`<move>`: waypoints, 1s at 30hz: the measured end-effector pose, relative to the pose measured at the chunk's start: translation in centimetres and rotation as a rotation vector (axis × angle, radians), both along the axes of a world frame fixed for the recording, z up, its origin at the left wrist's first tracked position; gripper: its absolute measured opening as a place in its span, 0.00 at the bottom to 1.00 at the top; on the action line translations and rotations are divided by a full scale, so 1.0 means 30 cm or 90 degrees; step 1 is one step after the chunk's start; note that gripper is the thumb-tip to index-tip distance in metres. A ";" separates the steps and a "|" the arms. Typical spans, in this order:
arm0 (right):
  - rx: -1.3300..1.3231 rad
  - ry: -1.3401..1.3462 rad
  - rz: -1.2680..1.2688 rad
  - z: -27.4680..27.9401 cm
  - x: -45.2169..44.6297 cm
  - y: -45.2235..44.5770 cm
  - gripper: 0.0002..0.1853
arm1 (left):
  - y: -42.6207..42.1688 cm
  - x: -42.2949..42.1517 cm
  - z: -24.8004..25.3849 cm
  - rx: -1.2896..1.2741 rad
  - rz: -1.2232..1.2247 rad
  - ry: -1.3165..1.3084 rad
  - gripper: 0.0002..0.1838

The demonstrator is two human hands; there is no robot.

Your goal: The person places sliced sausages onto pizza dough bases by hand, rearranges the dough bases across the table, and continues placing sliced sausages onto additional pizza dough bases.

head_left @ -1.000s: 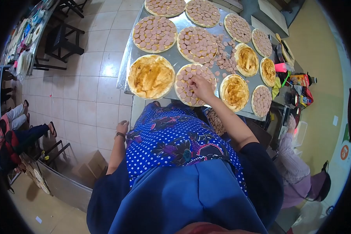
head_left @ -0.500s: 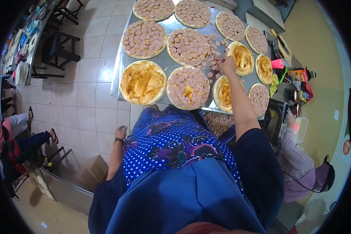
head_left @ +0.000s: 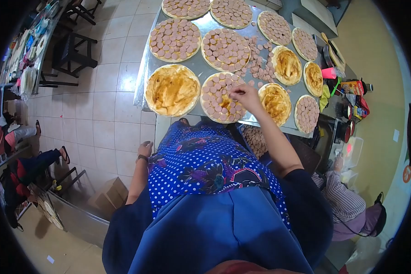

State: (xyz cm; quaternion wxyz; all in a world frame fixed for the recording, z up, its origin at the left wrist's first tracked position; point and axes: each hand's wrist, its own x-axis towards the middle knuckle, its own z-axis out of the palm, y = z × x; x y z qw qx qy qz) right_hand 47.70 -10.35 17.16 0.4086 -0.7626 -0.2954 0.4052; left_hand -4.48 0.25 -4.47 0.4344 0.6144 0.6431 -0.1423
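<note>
My right hand (head_left: 245, 96), fingers pinched, is over a round dough base (head_left: 221, 97) largely covered with pink sausage slices. A sauce-coloured bare patch shows near its middle. A sausage slice appears to be in the pinch, mostly hidden by the fingers. Right of the hand lies a sauced base (head_left: 275, 104) without slices; another sauced base (head_left: 172, 90) is at the left. Loose sausage slices (head_left: 259, 61) are heaped on the metal table (head_left: 157, 109). My left hand (head_left: 144, 149) hangs beside my patterned apron (head_left: 201, 155), fingers loosely curled and holding nothing.
More slice-covered bases (head_left: 175, 39) fill the table's far side. Under its near edge sits a container of sausage slices (head_left: 254, 140). A person in a striped sleeve (head_left: 345, 198) works at the right. Black stools (head_left: 73, 52) stand on the tiled floor at left.
My right hand has moved left and nearer to me, from the loose slices to the partly covered base. The view has shifted slightly. My left hand stays at my side.
</note>
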 end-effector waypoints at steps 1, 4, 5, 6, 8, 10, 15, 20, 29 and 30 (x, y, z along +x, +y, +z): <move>-0.006 -0.101 0.054 -0.005 -0.034 0.007 0.09 | 0.005 0.000 0.009 -0.002 0.015 -0.005 0.23; -0.013 -0.300 0.132 -0.022 -0.089 0.032 0.09 | 0.033 -0.007 0.024 0.003 0.014 -0.007 0.23; -0.014 -0.397 0.156 -0.027 -0.095 0.037 0.08 | 0.043 -0.006 0.023 0.008 -0.002 -0.004 0.23; -0.013 -0.398 0.156 -0.014 -0.100 0.040 0.08 | 0.049 -0.007 0.021 0.009 -0.001 -0.004 0.23; -0.009 -0.410 0.163 0.013 -0.106 0.045 0.06 | 0.054 -0.012 0.019 0.020 0.001 0.007 0.23; -0.010 -0.317 0.103 0.047 -0.099 0.036 0.07 | 0.055 -0.014 0.024 0.016 0.002 0.007 0.23; -0.040 -0.147 0.071 0.074 -0.109 -0.026 0.08 | 0.039 -0.021 0.035 -0.006 0.012 0.028 0.23; -0.087 -0.266 0.117 0.005 -0.134 -0.042 0.09 | 0.027 -0.020 0.040 -0.034 0.037 0.023 0.23; -0.077 -0.379 0.084 0.038 -0.069 -0.025 0.07 | 0.036 0.015 0.017 0.010 0.016 -0.010 0.22; -0.085 -0.412 0.026 0.034 -0.015 -0.021 0.08 | 0.035 0.020 0.016 0.010 0.015 -0.011 0.22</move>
